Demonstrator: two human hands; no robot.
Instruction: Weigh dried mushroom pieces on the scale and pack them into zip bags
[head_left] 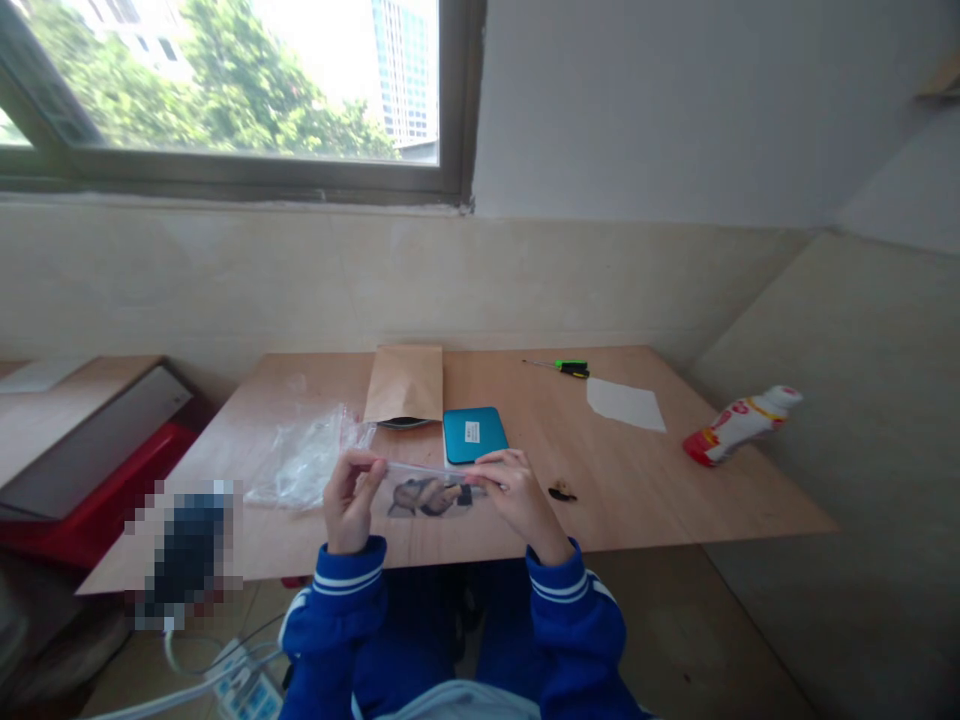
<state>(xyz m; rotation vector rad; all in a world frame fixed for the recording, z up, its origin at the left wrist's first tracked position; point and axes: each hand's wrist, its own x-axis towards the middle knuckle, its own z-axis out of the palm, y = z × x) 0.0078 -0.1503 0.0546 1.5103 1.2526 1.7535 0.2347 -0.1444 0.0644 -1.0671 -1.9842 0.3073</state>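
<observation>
Two bare hands of mine meet a small clear bag (433,512) low in the centre of the head view. My left hand (349,505) pinches its upper left corner between thumb and fingers, and my right hand (519,492) grips the upper right end, so the top edge stretches between them. Dark and tan items show through the plastic; I cannot tell what they are.

Just beyond my right hand is a blue case (491,430) with a white label, and beside it, toward the upper left, lies a brown paper pouch (406,385), its opening toward me. Crumpled clear plastic (300,465) spreads left of my left hand. Right of my right hand sits a small dark-and-tan piece (562,491). Farther up and right, I see a green-handled screwdriver (571,364), a black-and-yellow handle (576,374) by it, and a white sheet (626,404). A red-and-white bottle (742,425) tilts at the right side of the wooden table (637,515). A pixelated dark object (187,550) shows at the lower left.
</observation>
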